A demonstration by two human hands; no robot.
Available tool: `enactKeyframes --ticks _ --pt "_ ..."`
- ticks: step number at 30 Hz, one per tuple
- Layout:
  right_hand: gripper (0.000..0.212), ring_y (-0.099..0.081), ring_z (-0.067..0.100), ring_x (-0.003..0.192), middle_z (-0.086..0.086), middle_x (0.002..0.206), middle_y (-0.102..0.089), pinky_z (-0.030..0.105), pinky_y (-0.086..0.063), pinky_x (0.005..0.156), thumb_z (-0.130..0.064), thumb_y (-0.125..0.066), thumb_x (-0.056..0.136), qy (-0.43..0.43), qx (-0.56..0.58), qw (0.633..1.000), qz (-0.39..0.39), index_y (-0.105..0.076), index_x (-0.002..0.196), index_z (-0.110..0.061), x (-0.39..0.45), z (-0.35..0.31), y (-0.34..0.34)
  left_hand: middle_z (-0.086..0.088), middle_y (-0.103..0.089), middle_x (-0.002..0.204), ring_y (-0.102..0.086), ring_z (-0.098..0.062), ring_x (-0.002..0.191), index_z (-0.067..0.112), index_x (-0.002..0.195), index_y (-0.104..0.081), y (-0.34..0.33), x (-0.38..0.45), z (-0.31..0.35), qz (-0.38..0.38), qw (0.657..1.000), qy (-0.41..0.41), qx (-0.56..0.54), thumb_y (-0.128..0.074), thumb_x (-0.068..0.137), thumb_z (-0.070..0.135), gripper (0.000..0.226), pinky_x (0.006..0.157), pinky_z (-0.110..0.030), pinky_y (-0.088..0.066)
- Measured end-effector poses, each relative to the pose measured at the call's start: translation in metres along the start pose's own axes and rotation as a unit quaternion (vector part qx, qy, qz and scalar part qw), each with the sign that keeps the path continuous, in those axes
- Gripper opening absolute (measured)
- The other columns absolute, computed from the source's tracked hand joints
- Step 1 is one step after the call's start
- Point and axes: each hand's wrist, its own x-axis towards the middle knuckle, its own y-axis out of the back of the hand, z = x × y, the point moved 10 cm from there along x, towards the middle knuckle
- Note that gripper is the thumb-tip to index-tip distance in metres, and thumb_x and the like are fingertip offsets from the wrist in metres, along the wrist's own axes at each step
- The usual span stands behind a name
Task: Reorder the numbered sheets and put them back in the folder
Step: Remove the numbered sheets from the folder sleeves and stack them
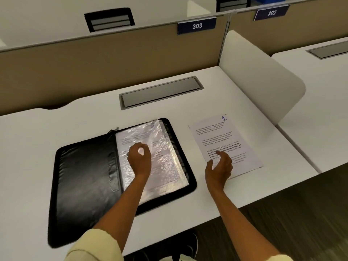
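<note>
At the centre-left of the frame an open black zip folder (84,178) lies flat on the white desk (47,125), its right half filled with crinkled clear plastic sleeves (165,151) that hold printed sheets. A blue handwritten number shows through the top sleeve near its upper corner, too blurred to read. Over those sleeves sits the left hand (139,157), fingers curled with thumb and fingertips drawn close together; whether they pinch the plastic or only hover above it cannot be told. To the right of the folder, apart from it, a loose printed sheet marked 1 (224,142) in blue at its upper right corner lies on the desk. Over that sheet's lower left edge is the right hand (219,165), fingers loosely curved and slightly spread, holding nothing. Further up the frame a grey cable hatch (160,93) is set into the desk, and a blue label reading 303 (196,25) hangs on the beige partition (75,63).
</note>
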Motion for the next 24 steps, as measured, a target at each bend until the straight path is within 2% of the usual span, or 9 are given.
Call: enactKeyframes --ticks 2,5,9,14,18,20,22,24 --pt "0.041 -0.046 0.027 0.123 0.009 0.136 -0.053 0.041 -0.033 0.102 0.0 -0.063 0.09 0.011 0.006 1.0 -0.018 -0.055 0.127 -0.016 -0.011 -0.009 -0.012 -0.003 -0.066 0.093 -0.061 -0.021 0.092 0.015 0.085 -0.063 0.02 0.011 0.004 0.027 0.999 0.022 -0.035 -0.062 0.092 0.011 0.008 0.079 -0.032 -0.049" --pt "0.038 -0.046 0.027 0.123 0.009 0.134 -0.053 0.041 -0.034 0.102 0.0 -0.061 0.09 0.023 0.015 0.999 -0.042 -0.056 0.125 -0.014 -0.026 -0.021 -0.026 -0.002 -0.063 0.08 -0.059 -0.017 0.079 0.012 0.082 -0.063 0.047 0.025 0.003 0.049 0.995 0.039 -0.071 -0.061 0.091 0.011 0.009 0.065 -0.024 -0.045" --pt "0.034 -0.048 0.027 0.12 0.009 0.129 -0.055 0.039 -0.035 0.1 0.0 -0.061 0.092 0.03 0.021 0.997 -0.062 -0.057 0.123 -0.013 -0.051 -0.037 -0.04 0.001 -0.059 0.07 -0.052 -0.011 0.065 0.013 0.079 -0.062 0.084 0.038 -0.012 0.067 0.992 0.054 -0.092 -0.063 0.088 0.011 0.01 0.062 -0.028 -0.044" --pt "0.033 -0.051 0.026 0.116 0.008 0.128 -0.057 0.038 -0.04 0.096 -0.004 -0.063 0.091 0.045 0.012 0.994 -0.098 -0.059 0.123 -0.012 -0.087 -0.052 -0.062 0.002 -0.057 0.069 -0.052 -0.01 0.064 0.009 0.081 -0.062 0.141 0.043 -0.027 0.111 0.985 0.061 -0.117 -0.062 0.087 0.004 0.007 0.06 -0.023 -0.043" --pt "0.032 -0.055 0.027 0.112 0.009 0.123 -0.061 0.033 -0.04 0.091 -0.007 -0.067 0.09 0.038 -0.009 0.994 -0.103 -0.061 0.121 -0.012 -0.11 -0.053 -0.072 -0.005 -0.062 0.075 -0.057 -0.02 0.071 0.015 0.079 -0.063 0.18 0.056 -0.06 0.112 0.982 0.088 -0.127 -0.063 0.087 0.008 0.01 0.067 -0.039 -0.051" --pt "0.032 -0.056 0.03 0.113 0.011 0.121 -0.061 0.039 -0.045 0.093 -0.007 -0.068 0.089 0.041 -0.016 0.993 -0.109 -0.062 0.121 -0.01 -0.119 -0.052 -0.075 -0.011 -0.064 0.077 -0.058 -0.023 0.072 0.012 0.083 -0.065 0.196 0.06 -0.074 0.106 0.982 0.092 -0.125 -0.063 0.087 0.007 0.006 0.068 -0.042 -0.052" --pt "0.033 -0.054 0.033 0.116 0.014 0.123 -0.06 0.046 -0.046 0.096 -0.009 -0.068 0.091 0.031 -0.035 0.991 -0.123 -0.062 0.124 -0.009 -0.125 -0.045 -0.079 -0.013 -0.064 0.078 -0.059 -0.024 0.071 0.006 0.088 -0.067 0.21 0.063 -0.082 0.105 0.982 0.093 -0.13 -0.064 0.088 0.004 0.004 0.067 -0.037 -0.052" --pt "0.035 -0.054 0.034 0.116 0.016 0.123 -0.06 0.048 -0.048 0.097 -0.013 -0.068 0.092 0.014 -0.053 0.99 -0.133 -0.061 0.126 -0.009 -0.127 -0.039 -0.08 -0.01 -0.066 0.078 -0.06 -0.018 0.069 0.002 0.092 -0.069 0.223 0.065 -0.089 0.101 0.984 0.095 -0.115 -0.064 0.09 0.004 0.006 0.062 -0.019 -0.051"
